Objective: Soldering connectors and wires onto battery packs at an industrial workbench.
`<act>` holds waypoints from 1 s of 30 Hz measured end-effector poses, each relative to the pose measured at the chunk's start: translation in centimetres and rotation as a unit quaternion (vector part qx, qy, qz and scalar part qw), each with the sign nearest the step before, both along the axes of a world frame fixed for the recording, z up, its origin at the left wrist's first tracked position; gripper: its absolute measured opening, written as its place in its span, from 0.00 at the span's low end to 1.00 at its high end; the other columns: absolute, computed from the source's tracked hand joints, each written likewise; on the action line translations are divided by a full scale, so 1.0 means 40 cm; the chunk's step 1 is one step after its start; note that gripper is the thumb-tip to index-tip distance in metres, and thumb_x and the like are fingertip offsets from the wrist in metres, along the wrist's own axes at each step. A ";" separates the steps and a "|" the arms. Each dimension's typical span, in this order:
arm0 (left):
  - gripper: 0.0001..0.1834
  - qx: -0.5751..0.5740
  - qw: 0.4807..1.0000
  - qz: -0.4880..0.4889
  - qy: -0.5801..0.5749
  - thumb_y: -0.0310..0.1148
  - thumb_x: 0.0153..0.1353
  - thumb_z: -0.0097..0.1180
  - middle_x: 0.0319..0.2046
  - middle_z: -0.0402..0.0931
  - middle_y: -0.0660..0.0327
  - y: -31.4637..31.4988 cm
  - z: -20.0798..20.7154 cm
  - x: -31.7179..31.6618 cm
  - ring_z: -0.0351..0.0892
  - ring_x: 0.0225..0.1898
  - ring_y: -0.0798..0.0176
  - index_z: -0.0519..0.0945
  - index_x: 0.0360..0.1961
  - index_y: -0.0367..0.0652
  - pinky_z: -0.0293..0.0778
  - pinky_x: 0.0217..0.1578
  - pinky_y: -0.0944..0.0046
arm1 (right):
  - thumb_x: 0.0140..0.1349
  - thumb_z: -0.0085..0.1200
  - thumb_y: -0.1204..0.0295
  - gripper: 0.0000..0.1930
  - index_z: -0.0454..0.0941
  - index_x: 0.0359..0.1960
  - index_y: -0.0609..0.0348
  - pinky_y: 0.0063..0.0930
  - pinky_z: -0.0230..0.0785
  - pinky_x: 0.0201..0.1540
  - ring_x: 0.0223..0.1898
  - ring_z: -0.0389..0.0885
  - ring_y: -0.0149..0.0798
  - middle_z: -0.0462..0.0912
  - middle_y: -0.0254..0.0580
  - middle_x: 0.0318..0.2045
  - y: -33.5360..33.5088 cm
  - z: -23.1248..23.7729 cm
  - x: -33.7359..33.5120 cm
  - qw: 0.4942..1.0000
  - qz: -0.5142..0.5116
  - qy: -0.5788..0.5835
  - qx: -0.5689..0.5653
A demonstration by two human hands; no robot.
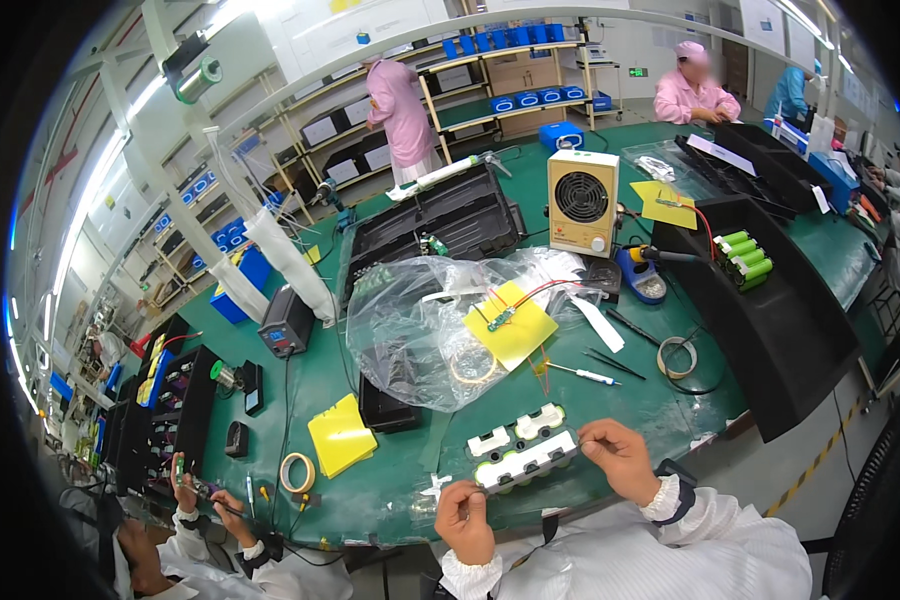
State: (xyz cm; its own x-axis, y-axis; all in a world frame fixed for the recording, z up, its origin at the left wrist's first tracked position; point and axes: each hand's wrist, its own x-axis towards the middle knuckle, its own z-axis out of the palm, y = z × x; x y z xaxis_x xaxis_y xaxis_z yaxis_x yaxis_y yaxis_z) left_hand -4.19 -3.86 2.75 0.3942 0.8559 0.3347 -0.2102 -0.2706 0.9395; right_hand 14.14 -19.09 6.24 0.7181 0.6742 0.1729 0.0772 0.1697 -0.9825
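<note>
In the lower middle of the frame, both hands are closed on a long white plastic cell holder filled with green cylindrical cells [526, 462], held just above the near edge of the green work mat [660, 400]. The left hand [464, 520] pinches the holder's lower left end with its fingers curled, and the right hand [618, 458] grips the upper right end. A second white plastic holder piece [515, 430] lies on the mat just above the held one.

Higher up, at the centre, a crumpled clear plastic bag [420, 320] rests on the mat with a yellow square sheet carrying a small circuit board and red wires [510, 325] on it. A yellow pad [340, 435] and a roll of tape [297, 472] lie to the lower left. A beige box fan [582, 202] stands in the upper centre. Green cells in a black tray [745, 258] sit at the right. Another person's hands [210, 498] work in the lower left corner.
</note>
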 end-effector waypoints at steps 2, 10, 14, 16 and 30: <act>0.05 -0.003 1.000 -0.003 -0.002 0.25 0.64 0.58 0.38 0.74 0.58 0.003 -0.001 -0.001 0.75 0.33 0.67 0.76 0.34 0.33 0.74 0.38 0.67 | 0.66 0.55 0.76 0.05 0.78 0.37 0.66 0.23 0.69 0.48 0.43 0.76 0.30 0.79 0.40 0.44 -0.001 0.002 0.001 1.000 0.003 -0.002 -0.015; 0.10 -0.031 0.999 0.004 -0.020 0.30 0.62 0.62 0.38 0.77 0.56 -0.001 0.000 0.000 0.73 0.35 0.67 0.78 0.32 0.33 0.68 0.36 0.70 | 0.66 0.55 0.75 0.05 0.78 0.37 0.66 0.25 0.70 0.49 0.44 0.76 0.30 0.79 0.40 0.45 0.001 -0.006 0.007 1.000 0.011 -0.002 -0.011; 0.05 -0.007 1.000 0.001 -0.005 0.25 0.64 0.58 0.37 0.75 0.58 0.001 0.003 0.002 0.74 0.33 0.67 0.76 0.34 0.34 0.72 0.38 0.68 | 0.66 0.55 0.76 0.05 0.78 0.37 0.66 0.25 0.69 0.49 0.44 0.76 0.31 0.79 0.40 0.45 0.003 -0.008 0.008 1.000 0.010 0.012 -0.005; 0.09 -0.030 0.999 -0.007 -0.033 0.29 0.63 0.62 0.38 0.77 0.55 0.000 0.003 0.004 0.74 0.36 0.66 0.78 0.33 0.32 0.71 0.37 0.69 | 0.66 0.55 0.76 0.04 0.78 0.37 0.66 0.25 0.69 0.50 0.44 0.76 0.30 0.79 0.40 0.45 0.002 -0.006 0.008 1.000 0.017 0.014 0.002; 0.04 -0.038 0.999 -0.011 -0.026 0.23 0.62 0.60 0.38 0.76 0.56 0.010 0.004 0.003 0.76 0.37 0.65 0.78 0.34 0.33 0.73 0.39 0.69 | 0.64 0.56 0.80 0.02 0.79 0.36 0.66 0.24 0.68 0.50 0.43 0.76 0.30 0.80 0.40 0.43 0.007 -0.012 0.018 0.999 0.018 0.033 0.007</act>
